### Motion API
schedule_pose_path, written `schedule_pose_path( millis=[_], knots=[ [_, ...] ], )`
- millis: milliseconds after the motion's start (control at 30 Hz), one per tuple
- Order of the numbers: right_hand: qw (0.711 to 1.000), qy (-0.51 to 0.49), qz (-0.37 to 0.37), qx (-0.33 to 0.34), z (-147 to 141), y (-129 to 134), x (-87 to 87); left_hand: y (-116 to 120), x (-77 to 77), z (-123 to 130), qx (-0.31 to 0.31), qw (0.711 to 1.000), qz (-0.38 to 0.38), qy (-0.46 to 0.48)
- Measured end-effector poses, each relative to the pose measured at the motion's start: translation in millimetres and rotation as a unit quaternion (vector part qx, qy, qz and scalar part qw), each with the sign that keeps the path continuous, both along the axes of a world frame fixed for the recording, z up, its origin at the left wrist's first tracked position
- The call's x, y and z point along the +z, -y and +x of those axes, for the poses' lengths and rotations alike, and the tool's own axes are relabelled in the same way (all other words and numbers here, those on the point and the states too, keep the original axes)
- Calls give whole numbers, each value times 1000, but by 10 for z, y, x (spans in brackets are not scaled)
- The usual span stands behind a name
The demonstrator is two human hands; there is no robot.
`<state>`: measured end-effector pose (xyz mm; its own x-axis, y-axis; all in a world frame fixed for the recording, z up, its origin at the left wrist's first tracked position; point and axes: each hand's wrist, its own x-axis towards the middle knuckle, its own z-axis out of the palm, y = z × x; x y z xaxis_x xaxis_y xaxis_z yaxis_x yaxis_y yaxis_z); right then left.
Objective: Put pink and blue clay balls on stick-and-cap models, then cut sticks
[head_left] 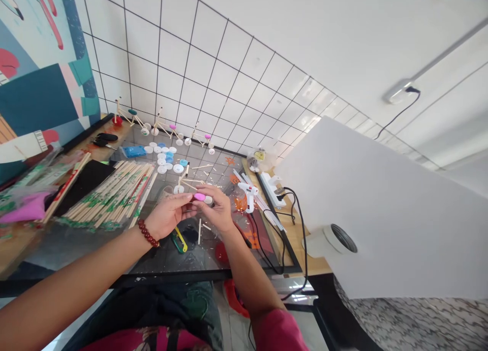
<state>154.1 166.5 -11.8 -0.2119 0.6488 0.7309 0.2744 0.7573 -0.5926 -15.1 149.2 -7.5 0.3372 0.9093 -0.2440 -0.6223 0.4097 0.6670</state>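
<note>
Near the middle of the glass-topped table, my left hand (168,215) and my right hand (216,208) meet around a small stick model (186,180) with white round caps. A pink oval piece (199,196) sits between my fingertips, pinched by the left thumb and touched by the right fingers. A white cap (208,200) shows beside my right fingers. Some of the model is hidden behind both hands. Finished-looking stick models (163,125) with coloured ovals stand along the back edge.
Wrapped chopsticks (114,194) lie at left, loose caps (162,158) behind. A white glue gun (248,194) and a power strip (272,189) with black cables are at right. A yellow-green cutter (181,240) and stick scraps lie near the front.
</note>
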Motion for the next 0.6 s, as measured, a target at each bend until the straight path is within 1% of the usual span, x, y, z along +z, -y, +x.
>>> schedule_pose_path(
  millis=[200,333,500,600],
  knots=[
    [998,-18,-54,24,-2,-27,-58,25,-11,25,28,1000,3,-13],
    [995,-20,-95,33,-13,-35,-59,17,-45,24,13,1000,11,-9],
    [995,-32,-89,33,-14,-21,-30,-1,-72,14,1,1000,-5,16],
    [998,-8,-58,22,-11,-8,-21,2,-59,12,-6,1000,13,-5]
  ],
)
